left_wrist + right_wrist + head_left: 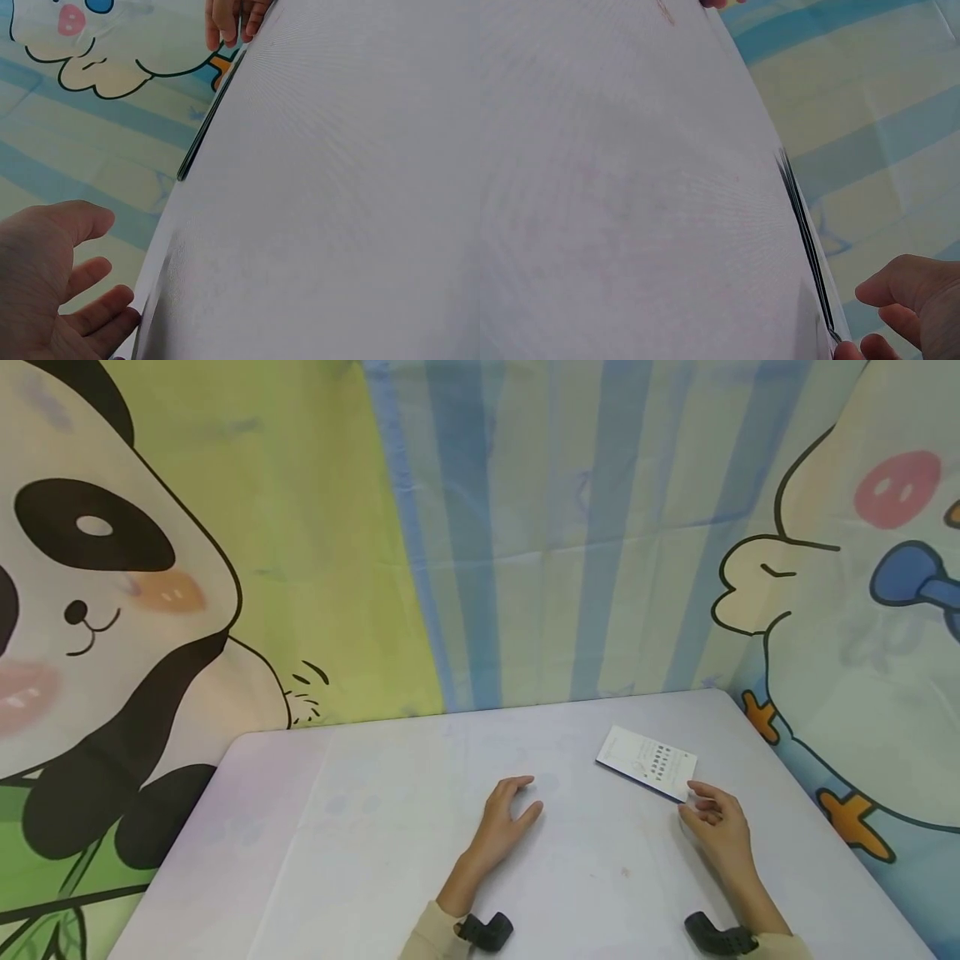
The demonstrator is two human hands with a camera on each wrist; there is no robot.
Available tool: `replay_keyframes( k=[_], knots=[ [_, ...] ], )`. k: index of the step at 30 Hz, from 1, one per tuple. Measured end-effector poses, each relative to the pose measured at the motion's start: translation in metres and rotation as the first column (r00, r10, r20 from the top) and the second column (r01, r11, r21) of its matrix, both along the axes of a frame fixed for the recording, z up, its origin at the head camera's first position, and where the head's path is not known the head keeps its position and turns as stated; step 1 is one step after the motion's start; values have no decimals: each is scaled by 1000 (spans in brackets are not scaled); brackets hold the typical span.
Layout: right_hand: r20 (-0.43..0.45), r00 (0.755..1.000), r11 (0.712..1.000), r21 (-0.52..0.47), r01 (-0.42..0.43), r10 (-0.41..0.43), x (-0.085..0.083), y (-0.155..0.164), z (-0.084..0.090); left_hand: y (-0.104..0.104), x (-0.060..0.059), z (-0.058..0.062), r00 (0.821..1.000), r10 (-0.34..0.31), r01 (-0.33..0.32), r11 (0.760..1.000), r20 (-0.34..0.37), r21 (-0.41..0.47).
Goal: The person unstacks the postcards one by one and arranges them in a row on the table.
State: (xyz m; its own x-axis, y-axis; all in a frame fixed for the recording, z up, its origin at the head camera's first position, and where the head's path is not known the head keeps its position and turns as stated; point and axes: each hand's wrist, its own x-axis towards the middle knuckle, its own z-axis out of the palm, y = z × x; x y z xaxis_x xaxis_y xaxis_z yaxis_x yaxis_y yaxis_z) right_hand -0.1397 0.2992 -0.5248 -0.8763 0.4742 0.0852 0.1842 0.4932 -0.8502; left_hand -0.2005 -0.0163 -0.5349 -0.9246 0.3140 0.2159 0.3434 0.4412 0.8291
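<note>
A thin white rectangular pad (pixel 647 762) with dark edges and rows of small dark print lies flat on the right side of the table. My right hand (pixel 722 837) is at its near right corner, fingers loosely bent and fingertips right by the edge. From the right wrist view, the pad (pixel 807 236) shows edge-on as a dark strip, with a fingertip (pixel 846 351) at its near end. Left of the pad, my left hand (pixel 497 828) hovers low over the tabletop, thumb and fingers spread apart around nothing. The left wrist view shows these spread fingers (pixel 101 311) too.
The white table (pixel 375 843) has rounded far corners and meets a striped curtain (pixel 540 543) at the back. A panda print (pixel 112 610) covers the left wall, and another cartoon figure (pixel 862 693) the right. Black wrist cameras (pixel 486 932) sit on both wrists.
</note>
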Motion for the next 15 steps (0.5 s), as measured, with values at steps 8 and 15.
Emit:
replay_keyframes(
  k=[8,15],
  knots=[
    [13,1000,1000,12,4,-4,-3,4,0,14,-4,1,1000,-14,14,1000,14,-5],
    [22,1000,1000,-2,-14,15,-6,7,1,21,-5,-1,999,-32,33,999,34,-27]
  ],
)
